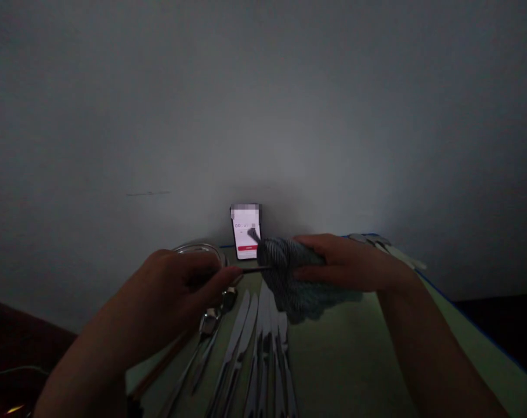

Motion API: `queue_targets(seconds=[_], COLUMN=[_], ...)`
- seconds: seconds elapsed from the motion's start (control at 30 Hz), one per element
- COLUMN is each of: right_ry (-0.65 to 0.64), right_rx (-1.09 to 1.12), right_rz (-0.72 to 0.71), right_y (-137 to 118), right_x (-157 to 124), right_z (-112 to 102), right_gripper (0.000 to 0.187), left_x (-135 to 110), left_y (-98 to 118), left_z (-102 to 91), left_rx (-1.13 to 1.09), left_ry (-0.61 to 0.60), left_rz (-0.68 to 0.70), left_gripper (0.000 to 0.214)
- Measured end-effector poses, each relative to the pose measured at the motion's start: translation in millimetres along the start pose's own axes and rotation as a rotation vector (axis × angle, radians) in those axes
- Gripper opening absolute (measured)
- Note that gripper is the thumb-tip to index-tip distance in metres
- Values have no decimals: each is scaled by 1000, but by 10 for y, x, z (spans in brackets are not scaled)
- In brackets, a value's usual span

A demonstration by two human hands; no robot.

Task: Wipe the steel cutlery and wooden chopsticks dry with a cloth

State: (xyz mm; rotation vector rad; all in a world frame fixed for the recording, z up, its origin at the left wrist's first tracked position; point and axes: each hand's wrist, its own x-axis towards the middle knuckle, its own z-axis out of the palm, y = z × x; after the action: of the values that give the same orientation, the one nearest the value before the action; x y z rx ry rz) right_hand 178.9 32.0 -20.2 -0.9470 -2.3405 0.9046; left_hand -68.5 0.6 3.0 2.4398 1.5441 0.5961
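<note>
My left hand (pixel 180 290) is closed in a pinch on the handle of a slim piece of cutlery (pixel 255 269) held level above the table. Its other end disappears into a grey-blue cloth (pixel 289 278). My right hand (pixel 346 262) is wrapped round that cloth, gripping it over the cutlery. Both hands hover above a row of knives (pixel 255 342) and spoons (pixel 209 325) laid side by side on the pale green table (pixel 354 360).
A lit phone (pixel 246 231) leans against the grey wall behind the hands. A glass bowl (pixel 200 251) sits at the back left. More cutlery (pixel 389 248) lies at the back right by the table's blue edge. The room is dim.
</note>
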Motion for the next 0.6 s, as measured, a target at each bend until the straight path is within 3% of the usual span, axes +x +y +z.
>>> queue_targets(seconds=[0.03, 0.1, 0.3, 0.47, 0.6], right_ry=[-92, -140, -13, 67, 309], right_rx=[-6, -15, -43, 133, 334], right_rz=[-1, 6, 32, -11, -35], right_y=[-13, -31, -29, 15, 105], right_x=[-31, -59, -68, -70, 37], right_z=[-18, -28, -47, -40, 51], right_gripper=[17, 15, 15, 16, 19], left_x=[-11, -15, 24, 21, 27], left_y=[-10, 14, 133, 127, 171], left_z=[-11, -5, 30, 2, 24], left_rx=[24, 82, 89, 41, 17], left_ry=[-36, -87, -63, -67, 1], left_rz=[19, 51, 93, 85, 59], left_gripper=[41, 44, 42, 41, 38])
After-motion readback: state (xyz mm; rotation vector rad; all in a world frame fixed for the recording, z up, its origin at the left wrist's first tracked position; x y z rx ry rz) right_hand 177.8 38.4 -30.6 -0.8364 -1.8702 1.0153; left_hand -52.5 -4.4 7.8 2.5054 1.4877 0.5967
